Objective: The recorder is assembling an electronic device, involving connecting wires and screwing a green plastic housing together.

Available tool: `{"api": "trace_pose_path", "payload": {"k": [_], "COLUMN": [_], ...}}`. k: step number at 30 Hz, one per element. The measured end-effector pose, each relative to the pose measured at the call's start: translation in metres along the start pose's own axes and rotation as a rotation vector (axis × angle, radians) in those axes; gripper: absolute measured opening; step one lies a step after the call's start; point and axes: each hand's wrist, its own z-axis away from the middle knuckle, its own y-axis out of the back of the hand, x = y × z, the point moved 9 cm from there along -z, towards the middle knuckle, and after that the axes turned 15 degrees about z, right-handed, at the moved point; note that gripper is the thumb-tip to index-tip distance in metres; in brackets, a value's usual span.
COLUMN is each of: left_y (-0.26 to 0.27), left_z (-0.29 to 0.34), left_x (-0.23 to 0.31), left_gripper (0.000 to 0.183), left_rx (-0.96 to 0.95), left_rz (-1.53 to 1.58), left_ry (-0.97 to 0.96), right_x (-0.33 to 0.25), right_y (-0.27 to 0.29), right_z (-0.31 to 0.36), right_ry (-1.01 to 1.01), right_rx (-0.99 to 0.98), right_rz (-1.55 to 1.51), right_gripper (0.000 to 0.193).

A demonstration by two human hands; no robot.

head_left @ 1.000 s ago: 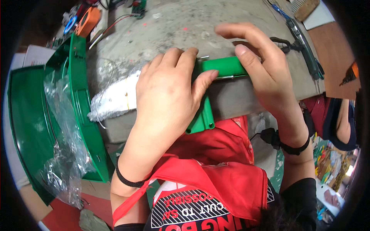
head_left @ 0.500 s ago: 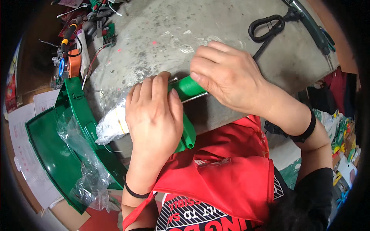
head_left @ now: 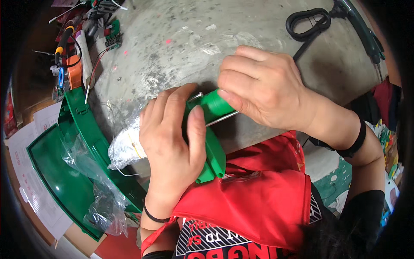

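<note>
Gripping: left hand, curled over green casing
Right hand: curled round casing's end
Silvery bundle: left of casing

With the workpiece at the clock's centre, over the near part of the bench, the left hand is on it at eight o'clock and the right hand at two. Farther out at eight come a bundle, a case with a bag across it, then papers. A circuit board lies toward ten, a screwdriver beyond. Past the right hand, between one and two, lies a cord; at two, a hand tool.
</note>
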Motion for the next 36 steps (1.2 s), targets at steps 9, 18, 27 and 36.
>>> {"api": "trace_pose_path", "payload": {"k": [9,18,27,36], "left_y": [0.003,-0.033,-0.037,-0.038], "left_z": [0.0,-0.022,-0.024,-0.024], "left_x": [0.013,0.049,0.05,0.048], "left_gripper": [0.029,0.056,0.05,0.051], "left_rx": [0.021,-0.206,-0.193,-0.186], "left_rz": [-0.157,-0.161,-0.122,-0.128], "left_ry": [-0.063,-0.142,-0.173,-0.095], "right_x": [0.034,0.043,0.045,0.046], "right_y": [0.042,0.044,0.04,0.037], "right_z": [0.017,0.031,0.036,0.038], "right_ry": [-0.13,-0.044,0.019,0.055], "right_rx": [-0.343,-0.254,-0.248,-0.217], "right_rz": [0.017,-0.021,0.007,0.019], "right_gripper": [0.034,0.023,0.02,0.009]}}
